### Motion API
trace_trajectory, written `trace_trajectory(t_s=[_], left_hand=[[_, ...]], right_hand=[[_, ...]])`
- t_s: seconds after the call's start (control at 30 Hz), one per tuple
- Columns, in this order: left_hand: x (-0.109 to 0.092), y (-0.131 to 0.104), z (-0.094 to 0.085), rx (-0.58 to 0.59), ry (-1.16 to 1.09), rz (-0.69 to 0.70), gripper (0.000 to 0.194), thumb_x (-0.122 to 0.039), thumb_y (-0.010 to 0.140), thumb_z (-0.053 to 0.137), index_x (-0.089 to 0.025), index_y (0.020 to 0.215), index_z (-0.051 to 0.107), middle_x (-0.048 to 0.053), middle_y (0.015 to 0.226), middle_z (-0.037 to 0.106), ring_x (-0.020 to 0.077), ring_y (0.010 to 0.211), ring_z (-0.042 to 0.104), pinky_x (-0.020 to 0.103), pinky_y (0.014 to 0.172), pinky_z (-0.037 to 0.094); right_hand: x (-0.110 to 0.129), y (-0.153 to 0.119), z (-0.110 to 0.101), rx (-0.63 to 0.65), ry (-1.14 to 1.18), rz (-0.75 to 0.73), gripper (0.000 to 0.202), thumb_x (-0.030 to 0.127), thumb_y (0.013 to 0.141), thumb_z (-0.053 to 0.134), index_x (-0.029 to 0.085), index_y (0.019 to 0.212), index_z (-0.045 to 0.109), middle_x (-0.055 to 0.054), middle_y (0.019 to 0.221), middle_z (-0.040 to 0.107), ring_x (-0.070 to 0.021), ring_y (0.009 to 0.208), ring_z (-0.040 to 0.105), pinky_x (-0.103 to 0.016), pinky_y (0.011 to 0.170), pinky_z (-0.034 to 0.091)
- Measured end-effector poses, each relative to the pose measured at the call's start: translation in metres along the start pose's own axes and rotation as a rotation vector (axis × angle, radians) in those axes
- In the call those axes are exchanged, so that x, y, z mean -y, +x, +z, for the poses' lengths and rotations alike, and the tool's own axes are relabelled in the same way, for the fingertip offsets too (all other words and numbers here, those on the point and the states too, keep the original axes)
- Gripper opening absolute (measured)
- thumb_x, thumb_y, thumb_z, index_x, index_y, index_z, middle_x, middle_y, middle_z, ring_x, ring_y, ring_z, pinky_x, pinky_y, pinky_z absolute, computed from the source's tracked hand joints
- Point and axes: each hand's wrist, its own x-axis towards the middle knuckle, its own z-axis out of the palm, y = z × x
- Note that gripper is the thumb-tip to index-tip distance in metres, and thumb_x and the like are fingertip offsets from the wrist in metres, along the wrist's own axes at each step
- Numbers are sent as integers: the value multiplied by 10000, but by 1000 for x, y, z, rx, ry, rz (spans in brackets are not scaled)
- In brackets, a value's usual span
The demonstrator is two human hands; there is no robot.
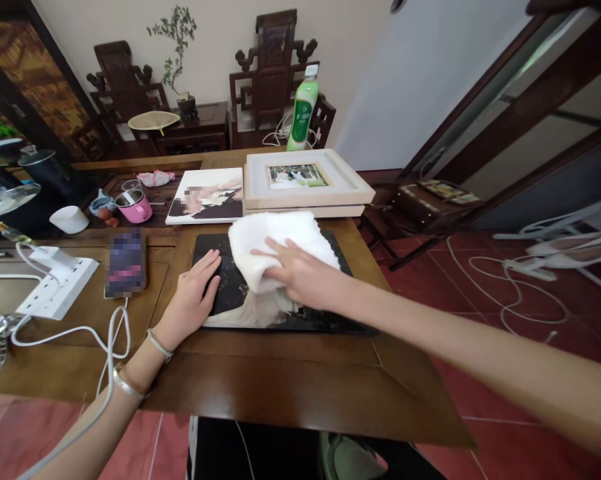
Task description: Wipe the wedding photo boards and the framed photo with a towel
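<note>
A dark photo panel (225, 287) with a pale, dress-like shape in its lower part lies flat on the wooden table (280, 367). On its left edge rests my left hand (195, 290), fingers stretched out and holding nothing. My right hand (303, 270) presses a folded white towel (290, 230) onto the panel. Its fingers spread over the cloth and the thumb sits at the towel's near fold. The towel hides much of the panel's upper middle.
Behind the panel are a photo print (207, 197) and stacked framed pictures (300, 200) bearing a green bottle (303, 110). Leftward are a phone (125, 263), a power strip (63, 287), a pink mug (134, 207) and a white cup (69, 219). A white cable (111, 353) crosses my left forearm.
</note>
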Motion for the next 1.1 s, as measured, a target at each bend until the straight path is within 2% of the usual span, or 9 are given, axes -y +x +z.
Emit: trace_trajectory(t_s=[0.13,0.27,0.37,0.47,0.6,0.7,0.8,0.93,1.1], left_hand=[[0,0,0,0,0,9,439,-269,980,379,-111,1368,511,149,1478,466,237,1412,380,492,1151,332],[0,0,-1,-2,-3,8,435,-277,983,381,-127,1371,509,147,1476,470,235,1412,380,486,1153,329],[-1,0,-2,-4,-16,9,452,-282,989,372,-130,1404,468,151,1519,402,230,1444,312,479,1162,308],[-1,0,-3,8,-4,-13,472,-294,995,360,-121,1428,432,163,1552,333,233,1464,255,487,1163,293],[-3,1,-2,20,-8,-34,450,-316,1002,342,-163,1406,467,141,1522,403,231,1450,299,503,1146,310],[-4,1,-1,10,-25,-43,448,-326,1002,337,-164,1392,486,135,1510,426,236,1446,310,506,1141,314],[-5,1,-2,17,-30,-56,461,-329,1004,323,-137,1390,486,150,1511,422,240,1444,316,502,1141,313],[-3,0,-1,26,-29,-61,463,-324,1007,315,-145,1406,468,140,1516,416,234,1442,321,504,1145,305],[-1,0,1,7,-32,-55,459,-319,1005,333,-130,1397,479,145,1509,425,222,1441,326,486,1155,295]], right_hand=[[-24,19,-6,19,-16,21,639,-99,695,426,126,1266,601,-136,1516,402,-406,1395,309,-620,1061,354],[-25,19,-6,47,-53,30,646,-97,711,446,133,1300,581,-154,1529,373,-413,1404,284,-635,1058,345],[-4,7,-3,53,-50,29,604,-90,726,472,149,1261,619,-169,1528,366,-419,1412,261,-671,1055,318],[34,-16,1,31,-12,-12,465,-55,755,510,168,1113,705,-173,1518,381,-427,1403,277,-691,1054,300],[85,-46,5,-35,29,-61,246,72,789,606,188,952,750,-166,1478,444,-489,1334,367,-716,1003,353],[100,-55,2,-6,89,-89,256,148,789,639,217,1013,742,-154,1455,478,-502,1312,393,-732,977,370],[92,-46,-7,115,131,-86,375,117,762,635,204,1120,709,-154,1481,444,-493,1347,340,-710,1009,356],[57,-11,-17,212,82,19,577,-33,713,550,177,1243,638,-145,1536,360,-466,1397,251,-687,1049,323],[6,28,-20,135,31,81,637,-99,699,460,190,1245,610,-135,1470,467,-399,1399,310,-613,1049,374]])
